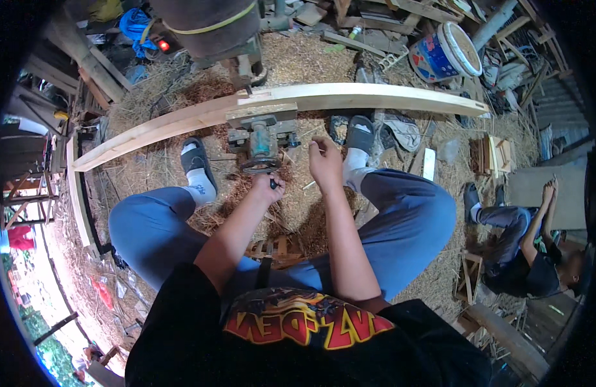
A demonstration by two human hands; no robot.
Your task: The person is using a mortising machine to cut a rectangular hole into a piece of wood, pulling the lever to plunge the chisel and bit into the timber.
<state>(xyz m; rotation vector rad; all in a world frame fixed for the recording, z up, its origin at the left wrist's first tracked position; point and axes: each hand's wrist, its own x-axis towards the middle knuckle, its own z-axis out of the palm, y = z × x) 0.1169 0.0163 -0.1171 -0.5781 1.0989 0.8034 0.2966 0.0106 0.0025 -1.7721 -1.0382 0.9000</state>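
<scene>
A green-blue vise (260, 140) with a round handwheel (259, 165) stands between my feet. My left hand (269, 188) is closed round a small black handle (273, 184) at the near side of that wheel. Across the vise jaws lies a long pale wooden beam (369, 97), reaching far to both sides, with a short wood piece (262, 111) at its near face by the jaws. To the right of the vise hangs my right hand (325, 162), fingers loosely bent and apart, with nothing visible in them, just short of the beam.
A machine with a dark drum (211, 26) stands beyond the beam. At the far right is a white and blue bucket (445, 53) near scrap wood. Another person (527, 248) sits at the right. Shavings and straw cover the ground. An upright board (82, 193) stands left.
</scene>
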